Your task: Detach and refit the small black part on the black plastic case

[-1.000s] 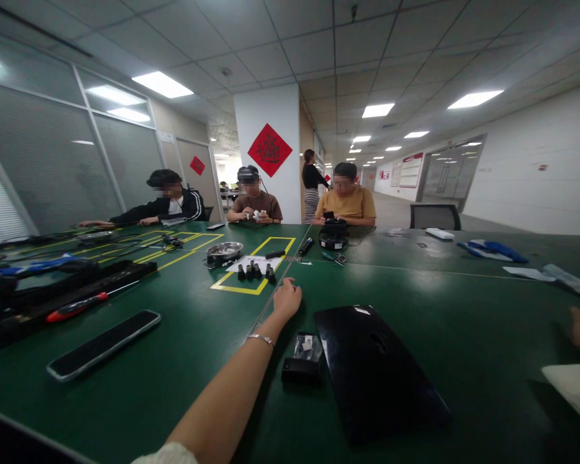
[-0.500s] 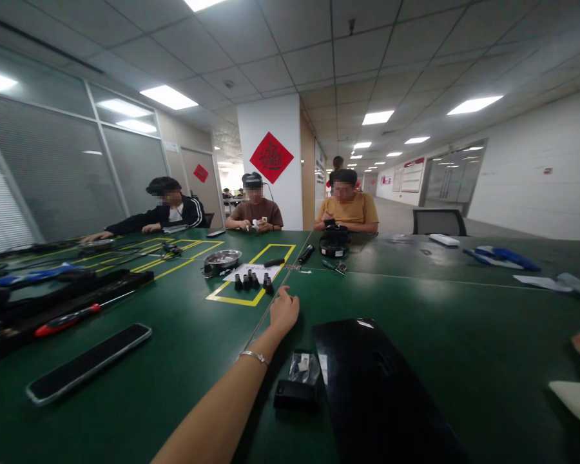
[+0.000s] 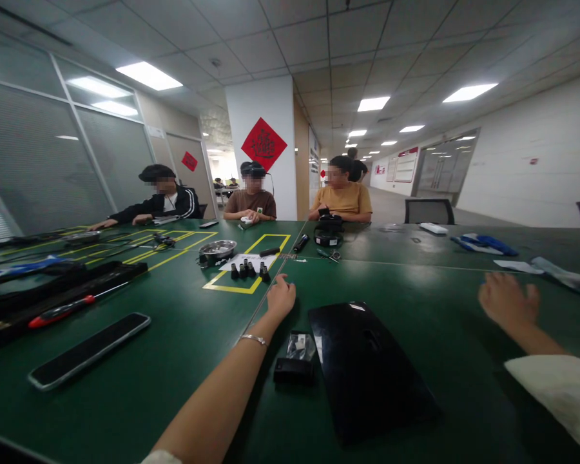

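Observation:
My left hand (image 3: 281, 296) rests on the green table (image 3: 183, 335) with its fingers curled loosely, holding nothing, just short of several small black parts (image 3: 245, 270) inside a yellow-taped rectangle. My right hand (image 3: 507, 299) lies on the table at the right, fingers spread and blurred. Between my arms lie a flat black panel (image 3: 367, 367), a small black box (image 3: 294, 372) and a clear bag (image 3: 300, 345).
A metal bowl (image 3: 217, 248) and white paper sit by the small parts. At the left lie a long black bar (image 3: 89, 348), a red-handled screwdriver (image 3: 60, 310) and black trays. Three people sit across the table; a fourth stands behind them. Blue and white items lie at the far right.
My right hand has come in from the right edge onto the table. My left hand has stayed in place. The view has shifted slightly.

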Demonstrator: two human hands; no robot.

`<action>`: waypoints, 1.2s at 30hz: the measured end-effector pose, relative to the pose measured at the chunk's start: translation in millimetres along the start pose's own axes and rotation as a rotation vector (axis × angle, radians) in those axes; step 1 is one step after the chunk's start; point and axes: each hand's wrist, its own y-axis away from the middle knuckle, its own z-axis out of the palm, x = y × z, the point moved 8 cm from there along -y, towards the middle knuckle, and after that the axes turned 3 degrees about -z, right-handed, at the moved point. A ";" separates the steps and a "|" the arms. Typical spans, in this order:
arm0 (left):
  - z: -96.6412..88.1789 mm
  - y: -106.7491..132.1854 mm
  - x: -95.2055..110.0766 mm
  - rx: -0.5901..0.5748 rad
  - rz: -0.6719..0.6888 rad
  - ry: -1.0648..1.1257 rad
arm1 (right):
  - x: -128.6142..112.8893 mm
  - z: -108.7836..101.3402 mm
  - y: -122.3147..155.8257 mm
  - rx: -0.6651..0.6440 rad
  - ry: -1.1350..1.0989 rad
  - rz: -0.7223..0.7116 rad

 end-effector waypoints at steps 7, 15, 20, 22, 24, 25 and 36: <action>-2.8 7.6 4.0 -0.011 0.007 -0.062 | -150.3 75.3 14.8 -0.147 0.002 -0.173; -1.2 20.5 14.7 -0.081 0.134 -0.041 | -183.0 97.7 33.5 -0.360 -0.060 -0.174; -1.2 22.4 19.0 -0.092 0.208 -0.061 | -180.1 93.7 31.2 -0.349 -0.098 -0.139; -2.0 21.8 19.6 -0.077 0.219 -0.050 | -177.2 87.6 28.9 -0.286 -0.127 -0.071; -3.1 21.8 21.9 -0.056 0.243 -0.058 | -174.9 80.0 27.1 -0.217 -0.155 -0.015; -4.0 22.2 23.6 -0.039 0.260 -0.071 | -174.7 76.5 26.6 -0.191 -0.164 -0.002; 0.6 28.6 34.4 -0.005 0.365 -0.274 | -184.8 82.4 29.9 -0.308 -0.061 -0.112</action>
